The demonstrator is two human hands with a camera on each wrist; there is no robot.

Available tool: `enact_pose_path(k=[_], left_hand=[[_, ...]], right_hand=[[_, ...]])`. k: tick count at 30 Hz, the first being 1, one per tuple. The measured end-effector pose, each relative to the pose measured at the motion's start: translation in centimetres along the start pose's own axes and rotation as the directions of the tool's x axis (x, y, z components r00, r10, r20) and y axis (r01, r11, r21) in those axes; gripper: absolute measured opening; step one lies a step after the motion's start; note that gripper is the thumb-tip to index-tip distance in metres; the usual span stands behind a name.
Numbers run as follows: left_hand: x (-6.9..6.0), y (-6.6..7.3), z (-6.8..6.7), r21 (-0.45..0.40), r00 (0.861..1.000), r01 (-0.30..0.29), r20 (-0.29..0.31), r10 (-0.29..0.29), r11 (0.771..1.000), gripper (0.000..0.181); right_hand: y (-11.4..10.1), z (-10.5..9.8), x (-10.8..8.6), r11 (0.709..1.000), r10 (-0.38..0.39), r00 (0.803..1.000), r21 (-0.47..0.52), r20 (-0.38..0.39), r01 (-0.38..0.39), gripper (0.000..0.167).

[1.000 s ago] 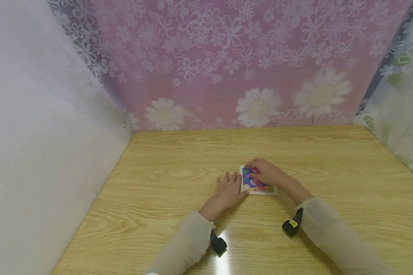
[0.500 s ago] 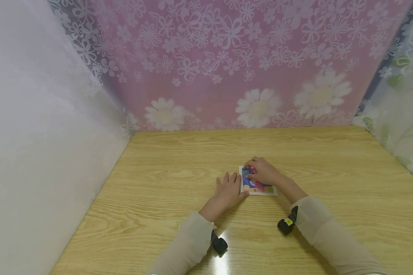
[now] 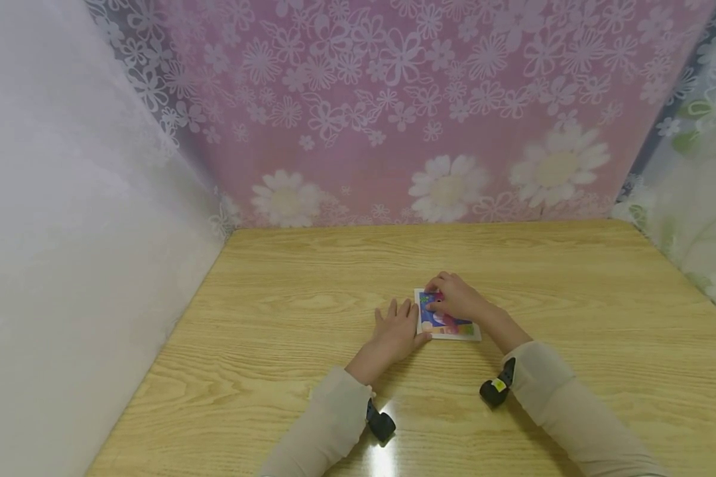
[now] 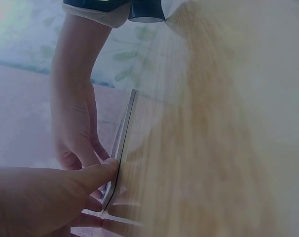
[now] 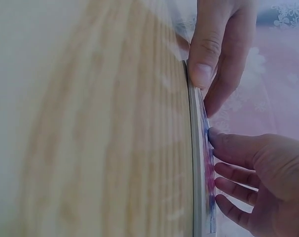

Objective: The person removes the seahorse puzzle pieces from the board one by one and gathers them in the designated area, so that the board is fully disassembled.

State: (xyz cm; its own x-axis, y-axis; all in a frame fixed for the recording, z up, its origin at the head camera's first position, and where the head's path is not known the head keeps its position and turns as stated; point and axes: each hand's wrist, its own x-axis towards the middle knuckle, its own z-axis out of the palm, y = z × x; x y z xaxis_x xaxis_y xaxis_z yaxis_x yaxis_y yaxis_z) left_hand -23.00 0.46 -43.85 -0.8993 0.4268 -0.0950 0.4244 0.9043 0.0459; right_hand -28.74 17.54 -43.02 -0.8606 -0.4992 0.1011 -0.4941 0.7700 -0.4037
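Observation:
A small flat picture board (image 3: 428,318) with a white border lies on the table, showing a pink cartoon figure on blue. My left hand (image 3: 394,332) lies beside its left edge with spread fingers, the thumb touching the near left corner. My right hand (image 3: 462,299) arches over the top of the picture and covers part of it. In the right wrist view the thumb and fingertips (image 5: 218,169) of that hand touch the picture's surface, apart from each other. The left wrist view shows the board (image 4: 124,133) edge-on, with the left thumb (image 4: 102,173) against its edge.
The wood-grain table (image 3: 310,265) reaches back to a pink flowered curtain (image 3: 358,132). A pale wall or cloth (image 3: 95,232) borders its left side, and a leaf-patterned cloth (image 3: 698,199) its right. Black wrist cameras (image 3: 494,393) hang below both sleeves.
My right wrist and forearm have shifted slightly left, while the fingertips keep about the same place on the picture. My left hand and the board have hardly moved.

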Motion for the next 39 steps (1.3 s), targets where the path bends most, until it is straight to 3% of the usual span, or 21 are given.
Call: enact_pose_path(k=[15,24,39], left_hand=[[0.17,-0.05,0.20,-0.015,1.000,0.005,0.001,-0.005,1.000,0.071],[-0.21,-0.05,0.00,-0.118,1.000,0.019,0.006,-0.019,0.993,0.069],[-0.04,0.09,-0.53,-0.131,0.998,0.047,0.047,-0.041,0.990,0.068]], right_hand=[[0.13,0.04,0.41,1.000,0.011,1.000,0.005,0.000,-0.011,0.024],[-0.13,-0.03,0.35,1.000,0.026,1.000,0.009,-0.001,-0.026,0.024],[0.25,-0.11,0.55,0.998,0.045,0.999,0.052,0.011,-0.045,0.025]])
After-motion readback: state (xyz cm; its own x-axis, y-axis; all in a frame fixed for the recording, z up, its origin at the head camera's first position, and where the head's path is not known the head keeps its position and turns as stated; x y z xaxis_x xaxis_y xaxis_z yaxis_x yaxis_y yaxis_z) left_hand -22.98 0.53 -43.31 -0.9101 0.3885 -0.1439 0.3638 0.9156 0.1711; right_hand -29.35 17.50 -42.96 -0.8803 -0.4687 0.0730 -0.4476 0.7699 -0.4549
